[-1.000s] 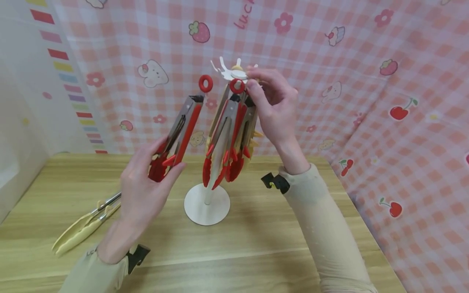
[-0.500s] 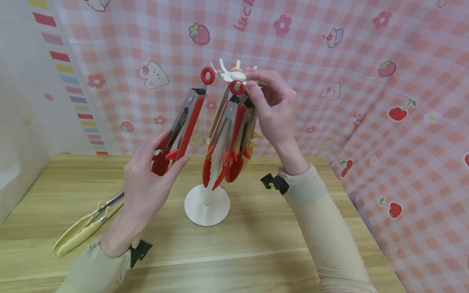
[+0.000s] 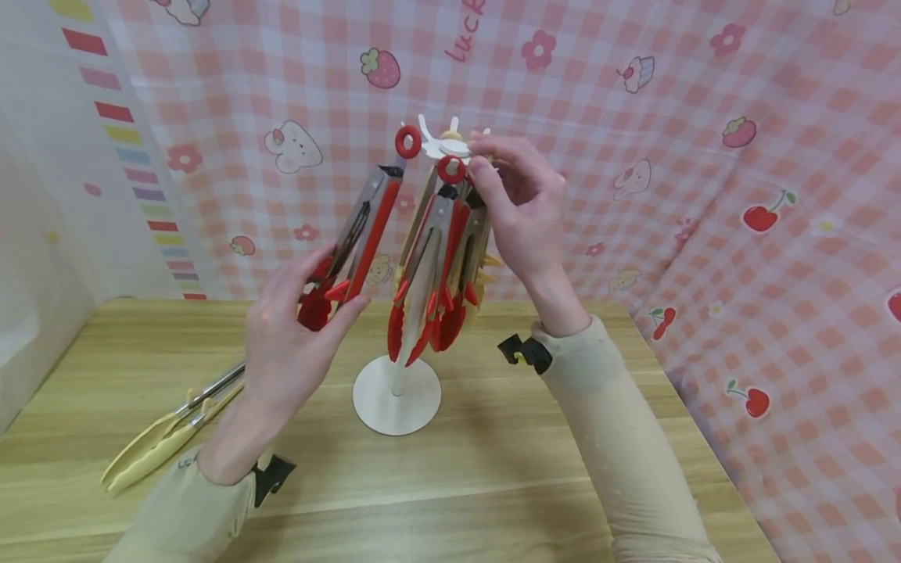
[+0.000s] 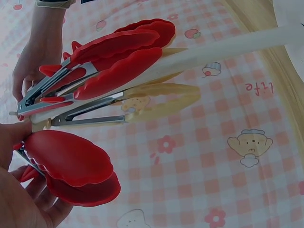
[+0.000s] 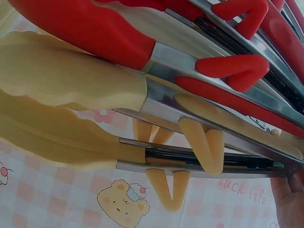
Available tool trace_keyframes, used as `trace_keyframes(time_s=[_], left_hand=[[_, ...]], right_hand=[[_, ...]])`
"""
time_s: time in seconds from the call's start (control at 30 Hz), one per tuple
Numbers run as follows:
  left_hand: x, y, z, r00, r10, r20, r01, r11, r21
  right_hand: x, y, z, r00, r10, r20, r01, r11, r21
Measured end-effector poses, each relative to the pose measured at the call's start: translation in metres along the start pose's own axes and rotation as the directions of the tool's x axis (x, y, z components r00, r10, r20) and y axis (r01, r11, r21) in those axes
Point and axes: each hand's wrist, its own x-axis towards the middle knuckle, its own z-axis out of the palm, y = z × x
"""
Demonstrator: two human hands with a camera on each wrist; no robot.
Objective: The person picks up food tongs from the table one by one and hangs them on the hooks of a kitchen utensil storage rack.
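My left hand [image 3: 292, 332] grips red-tipped tongs [image 3: 373, 234] low near their heads, tilted, with the red ring [image 3: 408, 141] at the top beside the white hook rack [image 3: 445, 147]. Other red tongs [image 3: 429, 258] hang from the rack by their ring, heads down. Yellow tongs [image 5: 71, 78] hang there too, plain in the right wrist view. My right hand [image 3: 528, 211] holds the rack's top edge between thumb and fingers; its fingertips are partly hidden. In the left wrist view the held tongs' red heads [image 4: 71, 159] stick out past my left hand.
The rack's pole rises from a round white base [image 3: 397, 399] on the wooden table [image 3: 450, 500]. Yellow tongs [image 3: 151, 453] lie on the table at left, partly behind my left forearm. A pink checked cloth [image 3: 338, 102] hangs close behind and at right.
My left hand has raised the red tongs and moved them right, bringing their ring up to the rack's hooks. The right hand stays at the rack's top.
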Motion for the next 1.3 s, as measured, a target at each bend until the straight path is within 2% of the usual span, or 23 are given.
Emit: trace_keyframes(time_s=[0.5, 0.73, 1.3], left_hand=[[0.0037, -0.0018, 0.0032, 0.999, 0.030, 0.011, -0.030, 1.000, -0.007], [0.0030, -0.0018, 0.0048, 0.999, 0.008, 0.044, -0.007, 1.000, -0.019], [0.0024, -0.0057, 0.0090, 0.997, -0.002, 0.072, 0.005, 0.999, -0.047]], right_hand=[[0.0004, 0.0002, -0.0003, 1.000, -0.006, -0.004, 0.006, 1.000, -0.006], [-0.0009, 0.0018, -0.0008, 1.000, 0.001, 0.004, -0.001, 1.000, -0.028], [-0.0010, 0.0012, -0.0008, 1.000, -0.005, 0.007, 0.005, 0.999, -0.040]])
